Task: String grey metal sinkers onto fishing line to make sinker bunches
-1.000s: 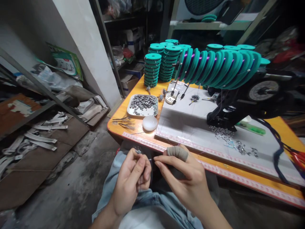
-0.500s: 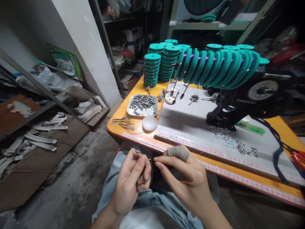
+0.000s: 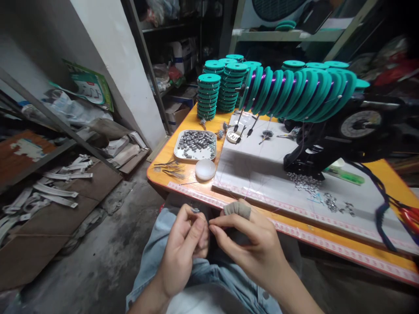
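Note:
Over my lap, my left hand (image 3: 186, 244) is closed around small grey metal pieces (image 3: 195, 210) that peek out above the curled fingers. Close to its right side, my right hand (image 3: 244, 235) pinches with thumb and index fingertip; what lies between them is too small to make out. A grey wrap (image 3: 238, 209) covers one finger of my right hand. Both hands are in front of the edge of the orange table (image 3: 157, 174). A white tray (image 3: 176, 153) of dark grey cylinders (image 3: 196, 141) and a round white lid-like dish (image 3: 205, 169) stand beyond them.
A row of green spools (image 3: 294, 93) hangs over a grey board (image 3: 248, 168), with stacked green spools (image 3: 208, 96) behind. A black machine (image 3: 330, 139) stands at the right, near scattered small metal parts (image 3: 306, 183). A metal shelf rack (image 3: 147, 56) rises behind.
My right hand has shifted slightly left, closer to my left hand. My left hand has moved a little right, and less of the grey pieces shows above it.

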{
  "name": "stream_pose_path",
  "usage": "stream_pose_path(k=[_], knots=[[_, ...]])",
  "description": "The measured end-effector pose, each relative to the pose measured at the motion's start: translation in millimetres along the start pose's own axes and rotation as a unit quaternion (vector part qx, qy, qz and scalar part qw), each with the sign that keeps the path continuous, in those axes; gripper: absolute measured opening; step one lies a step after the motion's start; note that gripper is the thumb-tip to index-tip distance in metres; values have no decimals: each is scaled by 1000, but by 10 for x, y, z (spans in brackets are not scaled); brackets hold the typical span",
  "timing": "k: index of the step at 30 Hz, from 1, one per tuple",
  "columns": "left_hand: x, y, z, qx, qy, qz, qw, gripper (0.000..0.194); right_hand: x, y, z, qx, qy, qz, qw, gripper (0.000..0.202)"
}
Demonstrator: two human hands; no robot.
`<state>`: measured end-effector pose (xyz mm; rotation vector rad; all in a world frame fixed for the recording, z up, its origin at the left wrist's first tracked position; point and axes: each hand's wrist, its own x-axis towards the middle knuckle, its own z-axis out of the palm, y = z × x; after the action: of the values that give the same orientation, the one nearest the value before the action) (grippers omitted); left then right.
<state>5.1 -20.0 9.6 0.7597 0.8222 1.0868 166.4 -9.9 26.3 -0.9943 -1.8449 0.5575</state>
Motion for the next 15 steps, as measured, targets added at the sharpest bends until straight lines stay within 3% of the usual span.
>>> stream_pose_path(k=[3, 6, 11, 13, 15], knots=[[-14, -49, -9, 78, 76, 101, 989, 28, -3, -13, -9, -67, -17, -42, 997, 11], [-15, -103, -9, 121, 110, 156, 974, 22, 14, -19, -34, -115, -16, -79, 990, 14], [76, 2, -107, 74, 150, 244, 955, 19, 49, -34, -184, -141, 5, -90, 986, 17], [106, 76, -157, 43, 145, 239, 959, 19, 51, -49, -249, -118, 11, -62, 991, 15], [108, 107, -164, 43, 89, 168, 981, 20, 48, -67, -272, -77, 1, -28, 997, 13]])
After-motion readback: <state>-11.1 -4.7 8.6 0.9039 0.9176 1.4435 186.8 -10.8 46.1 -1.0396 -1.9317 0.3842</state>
